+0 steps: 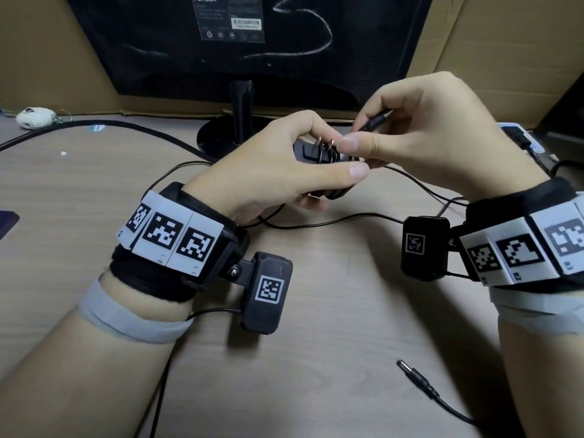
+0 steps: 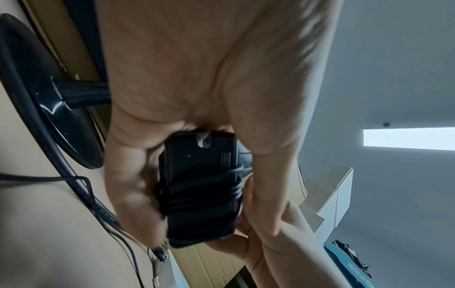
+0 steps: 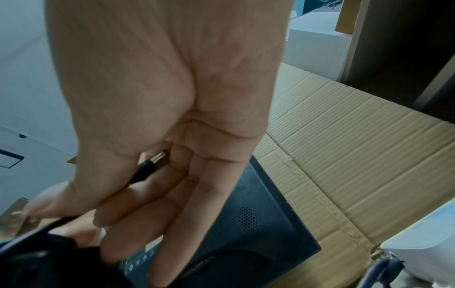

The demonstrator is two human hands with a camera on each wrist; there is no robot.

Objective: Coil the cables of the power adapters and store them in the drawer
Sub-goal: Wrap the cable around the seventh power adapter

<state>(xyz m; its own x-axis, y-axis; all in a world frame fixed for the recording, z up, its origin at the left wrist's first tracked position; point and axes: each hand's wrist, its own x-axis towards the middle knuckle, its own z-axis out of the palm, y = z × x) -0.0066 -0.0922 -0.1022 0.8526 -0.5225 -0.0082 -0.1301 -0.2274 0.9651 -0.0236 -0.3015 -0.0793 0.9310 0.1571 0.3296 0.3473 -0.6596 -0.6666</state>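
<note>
A black power adapter (image 1: 311, 153) with metal prongs is held above the desk in my left hand (image 1: 284, 165), fingers curled round its body. Its thin black cable (image 2: 199, 196) is wrapped several turns around the body. My right hand (image 1: 407, 134) pinches the cable's end, and the barrel plug (image 1: 376, 120) sticks out between thumb and fingers, close to the prongs. The right wrist view shows the same plug (image 3: 152, 161) lying against the fingers. A second barrel plug (image 1: 417, 376) on its own cable lies on the desk at the front right. No drawer is in view.
A monitor's back (image 1: 252, 42) and its round stand (image 1: 221, 134) are just behind my hands. Loose thin cables (image 1: 316, 222) trail across the wooden desk (image 1: 331, 311) under my hands. A thick black cord (image 1: 126, 124) runs at the left; cardboard (image 1: 505, 42) lines the back.
</note>
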